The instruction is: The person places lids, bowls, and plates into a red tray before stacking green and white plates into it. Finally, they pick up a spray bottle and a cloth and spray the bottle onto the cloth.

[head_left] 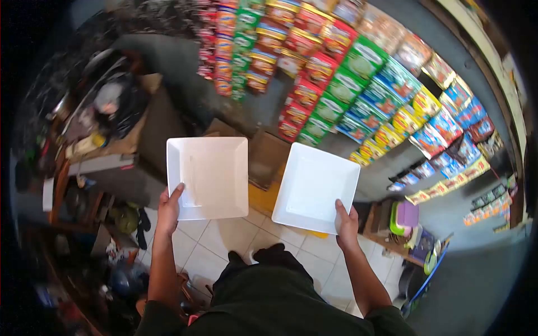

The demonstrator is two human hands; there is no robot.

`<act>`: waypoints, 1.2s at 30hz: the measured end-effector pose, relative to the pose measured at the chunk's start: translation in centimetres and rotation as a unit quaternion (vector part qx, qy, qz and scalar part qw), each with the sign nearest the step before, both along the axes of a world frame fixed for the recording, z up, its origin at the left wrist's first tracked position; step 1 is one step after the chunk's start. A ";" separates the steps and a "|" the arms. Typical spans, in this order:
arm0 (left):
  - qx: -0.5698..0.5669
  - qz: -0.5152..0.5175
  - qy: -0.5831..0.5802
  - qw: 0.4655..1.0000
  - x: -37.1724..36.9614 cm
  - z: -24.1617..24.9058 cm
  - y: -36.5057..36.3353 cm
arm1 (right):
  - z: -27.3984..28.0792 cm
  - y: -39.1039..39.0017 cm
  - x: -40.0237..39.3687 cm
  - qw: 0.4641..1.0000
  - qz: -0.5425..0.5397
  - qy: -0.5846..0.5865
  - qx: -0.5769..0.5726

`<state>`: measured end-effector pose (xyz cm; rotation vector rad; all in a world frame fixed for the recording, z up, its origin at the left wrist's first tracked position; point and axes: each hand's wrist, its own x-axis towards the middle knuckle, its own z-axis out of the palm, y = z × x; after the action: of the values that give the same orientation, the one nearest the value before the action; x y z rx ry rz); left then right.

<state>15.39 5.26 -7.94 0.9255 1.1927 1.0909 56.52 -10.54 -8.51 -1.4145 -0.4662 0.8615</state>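
Two square white trays are held up side by side, with a gap between them. My left hand (pixel 170 208) grips the left tray (pixel 216 176) at its lower left corner, the thumb over the rim. This tray looks slightly cream inside and holds nothing. My right hand (pixel 347 223) is closed on the lower right corner of the right tray (pixel 316 187), its thumb on the rim. The right tray is bare too and sits a little tilted. The fingers beneath both trays are hidden.
Strips of colourful sachets (pixel 342 84) hang on the wall ahead and to the right. A cluttered cabinet (pixel 162 140) with a black bag stands at left. Cardboard boxes (pixel 269 154) lie behind the trays. At right, a low shelf (pixel 395 246) bears plastic containers. Tiled floor (pixel 224 235) shows below.
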 end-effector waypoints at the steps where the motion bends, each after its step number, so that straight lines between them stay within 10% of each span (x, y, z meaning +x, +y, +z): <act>1: 0.023 0.028 -0.028 0.999 -1.5 1.3 -1.1 | 0.4 1.3 -1.2 1.000 0.025 0.000 0.008; 21: 0.043 0.464 -0.103 0.879 -6.1 4.6 -14.9 | 6.6 17.5 -11.5 0.924 0.371 0.081 0.029; 36: 0.002 0.614 0.026 0.789 0.1 -0.4 -30.6 | 3.4 20.3 -24.9 0.733 0.675 0.084 -0.010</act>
<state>15.47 -25.29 -8.30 0.0348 1.8909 2.0713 31.61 9.78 -5.15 -0.8051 -1.4076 2.1217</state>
